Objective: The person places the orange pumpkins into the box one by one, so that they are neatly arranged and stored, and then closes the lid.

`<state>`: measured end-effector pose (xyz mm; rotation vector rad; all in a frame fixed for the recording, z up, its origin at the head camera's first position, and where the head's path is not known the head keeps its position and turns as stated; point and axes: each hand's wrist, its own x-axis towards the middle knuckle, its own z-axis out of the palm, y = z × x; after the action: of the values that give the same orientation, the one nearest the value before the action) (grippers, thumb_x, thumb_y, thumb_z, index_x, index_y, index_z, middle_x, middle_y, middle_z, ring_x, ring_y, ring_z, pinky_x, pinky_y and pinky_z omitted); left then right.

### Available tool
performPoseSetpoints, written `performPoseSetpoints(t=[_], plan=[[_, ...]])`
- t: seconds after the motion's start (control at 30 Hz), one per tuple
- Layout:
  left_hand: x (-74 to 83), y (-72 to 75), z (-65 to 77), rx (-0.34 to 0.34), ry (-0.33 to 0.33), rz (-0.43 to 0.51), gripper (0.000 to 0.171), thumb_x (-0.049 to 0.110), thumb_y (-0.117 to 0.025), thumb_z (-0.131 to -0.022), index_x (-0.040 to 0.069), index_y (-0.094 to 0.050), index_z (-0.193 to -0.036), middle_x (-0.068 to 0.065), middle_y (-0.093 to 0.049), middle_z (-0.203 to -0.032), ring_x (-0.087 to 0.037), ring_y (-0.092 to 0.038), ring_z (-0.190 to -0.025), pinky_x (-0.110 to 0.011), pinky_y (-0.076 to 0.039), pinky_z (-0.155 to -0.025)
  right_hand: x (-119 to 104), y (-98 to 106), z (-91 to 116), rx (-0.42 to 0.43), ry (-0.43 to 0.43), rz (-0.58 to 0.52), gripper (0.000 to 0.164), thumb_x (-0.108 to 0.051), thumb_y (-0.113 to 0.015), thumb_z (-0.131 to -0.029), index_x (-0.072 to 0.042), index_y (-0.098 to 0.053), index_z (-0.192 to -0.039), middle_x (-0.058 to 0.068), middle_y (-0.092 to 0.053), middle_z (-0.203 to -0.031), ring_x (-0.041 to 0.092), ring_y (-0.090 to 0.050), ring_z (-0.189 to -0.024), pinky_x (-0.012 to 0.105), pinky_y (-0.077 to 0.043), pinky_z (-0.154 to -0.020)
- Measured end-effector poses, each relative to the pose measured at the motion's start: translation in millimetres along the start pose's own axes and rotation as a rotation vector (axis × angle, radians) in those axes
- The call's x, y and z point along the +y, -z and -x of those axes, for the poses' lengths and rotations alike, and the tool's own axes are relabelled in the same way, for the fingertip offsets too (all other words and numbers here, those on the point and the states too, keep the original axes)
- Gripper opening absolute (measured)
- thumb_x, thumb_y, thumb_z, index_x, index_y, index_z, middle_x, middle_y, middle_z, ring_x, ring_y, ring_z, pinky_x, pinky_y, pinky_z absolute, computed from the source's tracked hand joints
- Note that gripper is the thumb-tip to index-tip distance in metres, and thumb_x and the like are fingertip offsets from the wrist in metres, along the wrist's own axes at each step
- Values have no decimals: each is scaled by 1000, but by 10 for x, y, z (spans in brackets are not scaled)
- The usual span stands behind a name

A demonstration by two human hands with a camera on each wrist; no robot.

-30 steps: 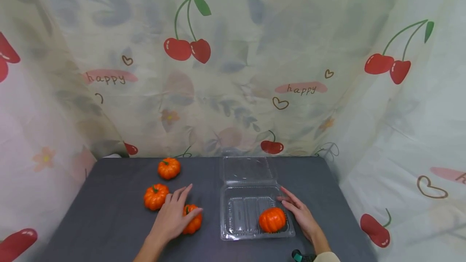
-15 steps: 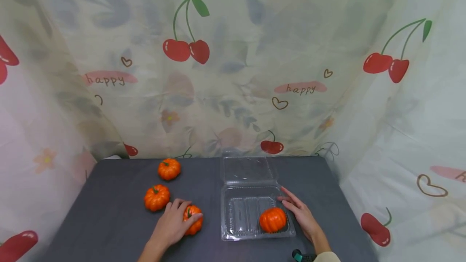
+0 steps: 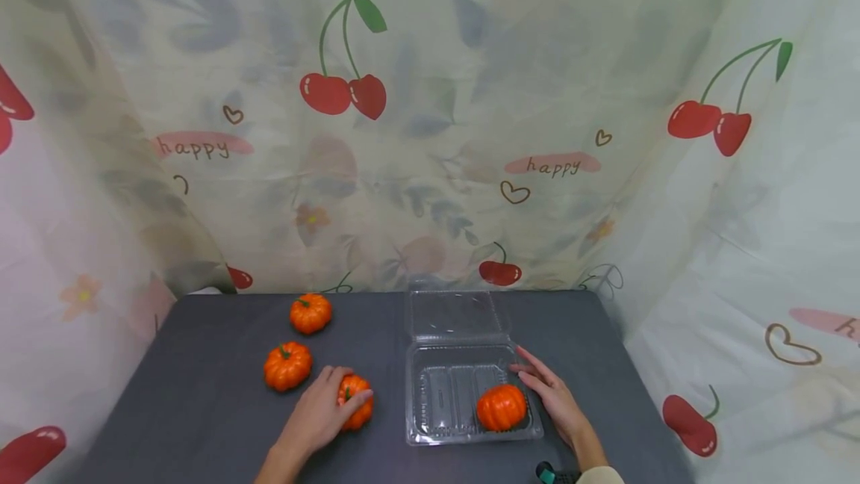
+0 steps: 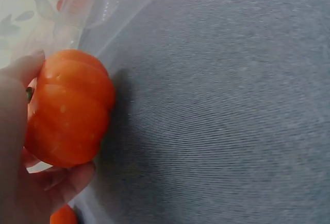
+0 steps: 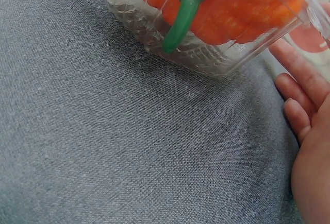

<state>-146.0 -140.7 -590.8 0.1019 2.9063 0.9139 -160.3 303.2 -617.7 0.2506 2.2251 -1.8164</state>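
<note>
My left hand (image 3: 316,411) grips a small orange toy pumpkin (image 3: 356,403), thumb on one side and fingers on the other. The left wrist view shows this pumpkin (image 4: 72,108) close up, its stem end towards the palm. Whether it touches the table is unclear. To its right, a clear plastic clamshell box (image 3: 440,435) stands with its lid (image 3: 457,316) tipped back. One pumpkin (image 3: 502,408) lies on its side in the box's front right corner, its green stem (image 5: 183,23) towards the right wrist camera. My right hand (image 3: 554,402) rests its loosely extended fingers (image 5: 301,72) along the box's right side.
Two more pumpkins, one nearer (image 3: 287,367) and one farther (image 3: 310,313), sit on the dark grey table (image 3: 201,394) left of the box. A printed curtain (image 3: 430,133) hangs behind and at both sides. A black strap (image 3: 556,473) lies by the right wrist.
My left hand's fingers were spread over the front pumpkin and have come down and closed round it. The right hand and the box have stayed in place.
</note>
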Motion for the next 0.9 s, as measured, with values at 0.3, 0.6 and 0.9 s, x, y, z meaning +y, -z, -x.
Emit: performPoseSetpoints(t=[0.3,0.6,0.9], plan=[[94,191,-110,58,8,190,72,71,-61,-89,23,-57,-142,-1,-53,-121,-19,-59,-101,-43,-52,-90,-10,3,2,4,6,5,52,-43,-60,-100,-40,-47,-150,5,-64,-142,30,-47,-143,58,-30,-121],[310,241,-149,153,-53,311,56,53,-75,-88,25,-58,-133,-1,-48,-126,-22,-57,-109,-38,-53,-88,9,-7,0,6,-2,2,53,-43,-60,-100,-39,-47,-151,5,-64,-141,29,-49,-141,58,-31,-121],[517,225,-197,234,-177,395,54,30,-83,-85,14,-56,-129,-5,-54,-124,-19,-57,-105,-33,-53,-84,10,-7,-10,8,1,7,54,-45,-61,-99,-39,-47,-151,5,-64,-141,29,-49,-141,59,-31,-121]])
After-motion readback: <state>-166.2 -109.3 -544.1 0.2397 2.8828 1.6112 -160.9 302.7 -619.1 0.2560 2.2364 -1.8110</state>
